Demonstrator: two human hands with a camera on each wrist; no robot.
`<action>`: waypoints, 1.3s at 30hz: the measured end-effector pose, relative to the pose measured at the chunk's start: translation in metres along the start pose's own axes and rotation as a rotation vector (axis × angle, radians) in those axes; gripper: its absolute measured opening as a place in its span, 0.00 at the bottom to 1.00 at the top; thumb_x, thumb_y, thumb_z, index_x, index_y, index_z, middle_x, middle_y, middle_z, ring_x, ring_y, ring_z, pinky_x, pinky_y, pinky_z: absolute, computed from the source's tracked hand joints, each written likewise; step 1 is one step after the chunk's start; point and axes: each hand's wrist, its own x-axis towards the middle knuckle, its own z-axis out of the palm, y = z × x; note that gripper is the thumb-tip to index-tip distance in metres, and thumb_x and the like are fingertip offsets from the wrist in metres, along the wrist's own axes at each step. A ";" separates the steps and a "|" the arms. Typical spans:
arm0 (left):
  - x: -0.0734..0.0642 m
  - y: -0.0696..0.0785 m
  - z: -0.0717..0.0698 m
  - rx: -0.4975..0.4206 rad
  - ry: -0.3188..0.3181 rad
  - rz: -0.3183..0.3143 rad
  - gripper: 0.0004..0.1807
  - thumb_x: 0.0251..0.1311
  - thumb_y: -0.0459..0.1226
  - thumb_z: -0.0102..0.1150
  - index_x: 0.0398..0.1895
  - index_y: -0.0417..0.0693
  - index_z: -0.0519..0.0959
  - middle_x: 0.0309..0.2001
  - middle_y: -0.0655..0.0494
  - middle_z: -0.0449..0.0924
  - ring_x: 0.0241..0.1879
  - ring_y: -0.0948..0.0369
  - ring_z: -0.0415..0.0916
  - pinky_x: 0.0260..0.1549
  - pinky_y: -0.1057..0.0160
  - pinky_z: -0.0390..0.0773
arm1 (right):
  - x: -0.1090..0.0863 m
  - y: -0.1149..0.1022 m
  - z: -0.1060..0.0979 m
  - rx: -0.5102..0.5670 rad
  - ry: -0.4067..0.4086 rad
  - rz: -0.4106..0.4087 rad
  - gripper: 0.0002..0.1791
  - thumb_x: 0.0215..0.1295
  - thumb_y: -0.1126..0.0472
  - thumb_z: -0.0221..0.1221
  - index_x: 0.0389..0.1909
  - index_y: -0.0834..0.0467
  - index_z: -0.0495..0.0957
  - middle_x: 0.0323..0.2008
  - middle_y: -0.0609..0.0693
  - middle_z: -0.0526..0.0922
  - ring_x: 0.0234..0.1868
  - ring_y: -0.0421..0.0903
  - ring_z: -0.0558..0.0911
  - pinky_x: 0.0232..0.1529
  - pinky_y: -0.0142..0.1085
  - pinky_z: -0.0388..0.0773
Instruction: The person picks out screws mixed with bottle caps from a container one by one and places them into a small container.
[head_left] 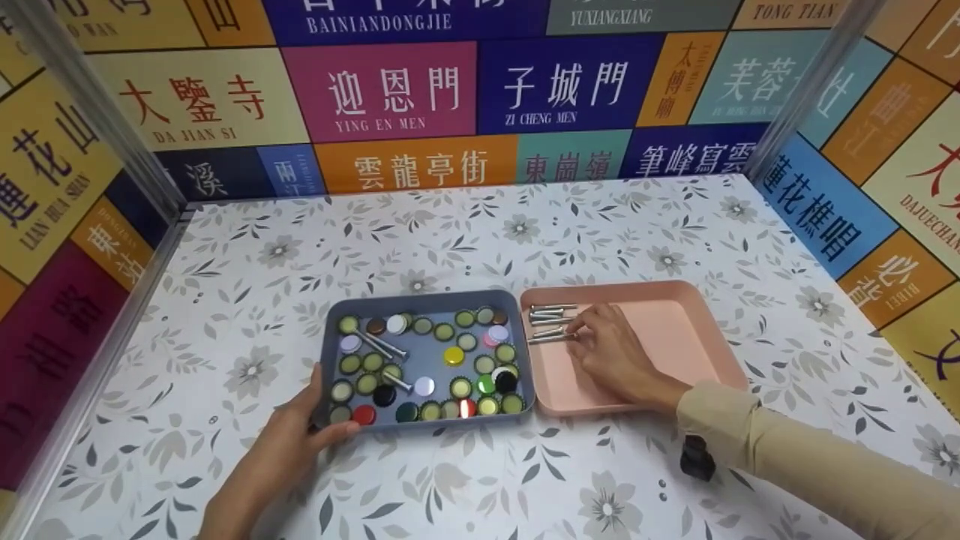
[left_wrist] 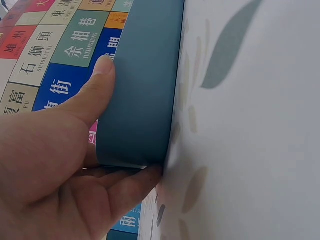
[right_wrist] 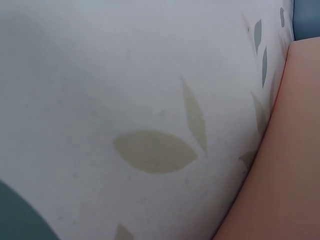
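1. There I was, left grip wrapped round the blue tray's near-left corner, thumb by the front, fingers along the side, presumably to stop it sliding!
2. In the pink tray, the screws lay roughly side by side against the left wall, probably lined up for neatness.
3. And here my right grip dipped in, fingers bent, tips right at one screw's end; pinching it or merely touching, I couldn't tell.
4. Three loose screws, it looked, lay among the caps on the blue side.
5. Both trays sat just beside each other on the tabletop, likely for a short reach.
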 end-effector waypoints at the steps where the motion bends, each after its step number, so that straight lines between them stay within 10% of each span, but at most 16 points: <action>1: 0.000 0.000 0.000 0.004 -0.001 0.001 0.60 0.60 0.54 0.65 0.80 0.39 0.37 0.74 0.33 0.59 0.76 0.39 0.55 0.76 0.40 0.54 | 0.000 -0.001 0.000 -0.002 0.003 -0.002 0.08 0.56 0.69 0.68 0.37 0.59 0.82 0.43 0.55 0.79 0.50 0.54 0.75 0.57 0.48 0.73; 39: 0.000 -0.002 -0.001 -0.023 0.011 0.024 0.60 0.60 0.52 0.67 0.80 0.38 0.37 0.75 0.34 0.59 0.75 0.41 0.56 0.76 0.41 0.55 | -0.015 -0.054 0.017 0.055 -0.001 -0.211 0.07 0.59 0.71 0.63 0.37 0.58 0.82 0.42 0.51 0.82 0.54 0.51 0.78 0.63 0.49 0.76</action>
